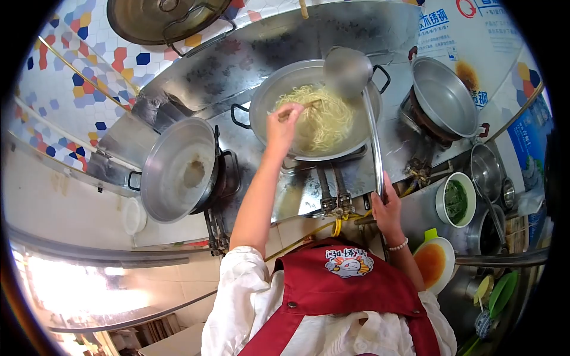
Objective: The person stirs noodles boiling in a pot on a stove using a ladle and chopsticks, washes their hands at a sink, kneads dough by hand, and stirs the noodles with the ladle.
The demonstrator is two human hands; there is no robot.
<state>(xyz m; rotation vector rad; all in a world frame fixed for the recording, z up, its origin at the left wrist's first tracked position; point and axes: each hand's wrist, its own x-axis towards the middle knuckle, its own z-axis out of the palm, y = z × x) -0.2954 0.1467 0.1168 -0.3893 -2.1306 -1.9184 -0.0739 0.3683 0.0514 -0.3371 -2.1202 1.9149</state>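
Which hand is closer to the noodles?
Left. The left hand is at the left edge of the noodles, holding chopsticks; the right hand is farther away, outside the pot, on the ladle's handle.

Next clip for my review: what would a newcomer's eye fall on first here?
Probably the pale noodles in the wide pot at the middle of the stove, with the left hand holding chopsticks over them. Next, the long ladle in the right hand, its blurred bowl in front of the pot's far right rim. The red apron stands out at the bottom of the picture.
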